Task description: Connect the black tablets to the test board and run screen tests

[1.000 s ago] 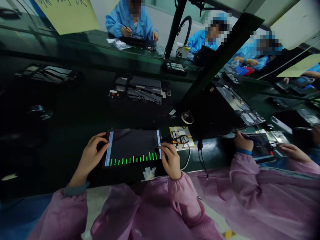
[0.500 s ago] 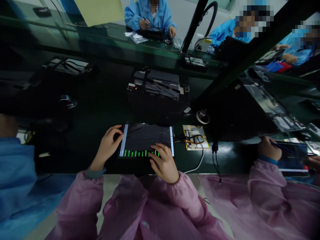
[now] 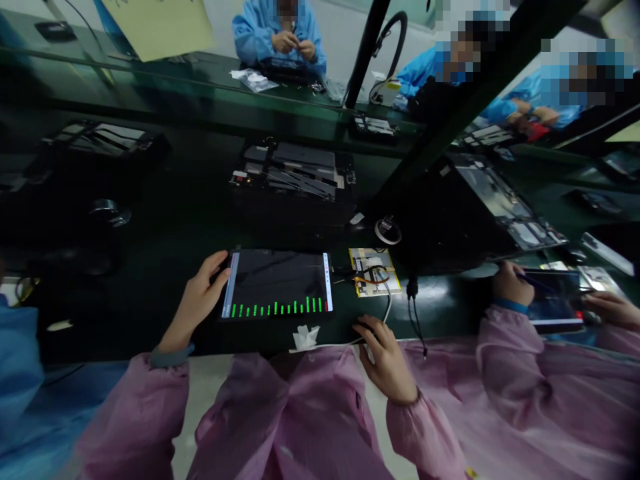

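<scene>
A tablet screen (image 3: 277,277) lies lit on the dark bench, showing a row of green bars along its near side and a white strip at each end. Thumb and fingers of my left hand (image 3: 197,293) close on its left edge. To the right of the screen, my right hand (image 3: 387,360) is at the bench's front edge, fingers apart and nothing visible in them. A white cable (image 3: 389,310) runs down beside its fingertips from a yellow-edged circuit assembly (image 3: 373,263). A crumpled white wipe (image 3: 306,337) lies between the screen and the front edge.
Behind the screen stands a black box (image 3: 295,207) with stacked screen parts on top. A roll of tape (image 3: 387,230) and a black cable (image 3: 413,293) are to the right. At the far right, a co-worker's hand (image 3: 513,287) holds another tablet. People in blue work opposite.
My right hand has left the screen's front and moved right to the bench edge. The wipe now shows in front of the screen. The camera view has shifted; my left hand stays on the edge.
</scene>
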Demonstrator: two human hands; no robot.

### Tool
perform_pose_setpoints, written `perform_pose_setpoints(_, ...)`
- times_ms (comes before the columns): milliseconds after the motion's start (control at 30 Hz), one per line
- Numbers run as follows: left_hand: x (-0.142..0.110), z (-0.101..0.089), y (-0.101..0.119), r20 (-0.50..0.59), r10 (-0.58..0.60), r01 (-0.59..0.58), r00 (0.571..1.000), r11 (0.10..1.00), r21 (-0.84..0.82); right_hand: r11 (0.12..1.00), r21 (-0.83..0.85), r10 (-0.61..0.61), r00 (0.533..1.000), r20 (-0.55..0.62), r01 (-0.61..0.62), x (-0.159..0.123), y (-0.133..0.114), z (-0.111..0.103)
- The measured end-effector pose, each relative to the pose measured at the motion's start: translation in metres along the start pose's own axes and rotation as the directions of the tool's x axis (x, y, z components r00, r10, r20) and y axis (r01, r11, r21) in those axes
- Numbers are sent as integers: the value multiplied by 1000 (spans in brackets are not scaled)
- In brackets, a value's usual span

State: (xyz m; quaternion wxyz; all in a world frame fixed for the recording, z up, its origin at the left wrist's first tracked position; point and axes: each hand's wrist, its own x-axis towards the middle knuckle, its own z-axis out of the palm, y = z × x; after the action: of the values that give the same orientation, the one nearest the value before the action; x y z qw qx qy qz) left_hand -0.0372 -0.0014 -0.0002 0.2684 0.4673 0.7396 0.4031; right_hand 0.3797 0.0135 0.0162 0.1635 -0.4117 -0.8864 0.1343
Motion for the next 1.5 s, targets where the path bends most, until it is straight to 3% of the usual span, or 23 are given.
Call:
perform_pose_setpoints(133,3,0,2,27,-11,12,1000,1000,-12,999,-23,-31,999,-12,31,-8,5,1)
perform_pose_setpoints(367,4,-5,27,28,-170,172,985,977,-125,997,81,-8,999,-40,11,-8,3,-5)
perform_pose_setpoints(500,0,-3,41,18,-253,249,967,934,-255,972,223,-59,994,-92,78,14,-17,1)
perform_pose_setpoints(600,-1,-2,47,1,-259,242,966,898,-367,953,264,-116,982,-147,152,42,-37,14)
perform_pose_setpoints(833,2,-10,54,100,-346,338,933,748,-571,937,218,-243,958,-152,272,86,-65,40)
perform_pose_setpoints(1033,6,-3,39,55,-323,250,945,603,-758,949,126,-273,953,-128,289,91,-72,41)
perform_pose_setpoints(1200,10,3,43,77,-355,264,932,516,-815,951,200,-180,949,-258,234,79,-66,22)
perform_pose_setpoints(1333,13,4,65,103,-449,362,888,543,-758,953,262,-44,925,-377,152,60,-45,5)
perform_pose_setpoints(1500,10,8,73,63,-424,342,903,625,-701,964,206,252,832,-495,-169,38,7,-2)
